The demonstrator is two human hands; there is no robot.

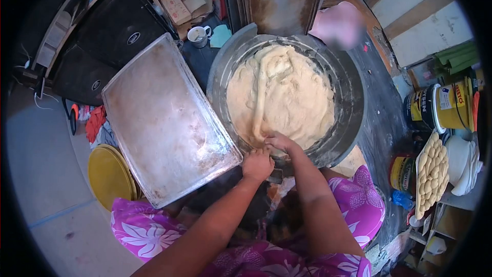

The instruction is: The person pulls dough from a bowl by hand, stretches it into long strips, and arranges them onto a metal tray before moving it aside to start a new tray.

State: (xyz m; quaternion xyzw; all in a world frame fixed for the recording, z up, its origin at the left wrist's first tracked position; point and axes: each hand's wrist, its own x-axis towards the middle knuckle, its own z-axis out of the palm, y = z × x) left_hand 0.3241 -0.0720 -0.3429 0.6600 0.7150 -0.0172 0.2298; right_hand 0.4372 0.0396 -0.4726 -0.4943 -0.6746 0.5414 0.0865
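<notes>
A big mass of pale dough (302, 97) fills the round grey basin (353, 97) in front of me. From it a long rope of dough (260, 100) runs toward me, down to the basin's near rim. My right hand (281, 142) is closed around the near end of this rope. Against it, at the rim, my left hand (258, 164) has its fingers curled onto the same end; its fingertips are partly hidden. A large bare metal baking tray (169, 118) lies at a slant left of the basin, close to my left hand.
On the right, a tray of shaped dough pieces (432, 174) stands near paint buckets (453, 105). A mug (199, 36) sits behind the baking tray. Yellow round lids (108, 174) lean at left, below black speakers (120, 33). Upright stained trays (279, 0) stand behind the basin.
</notes>
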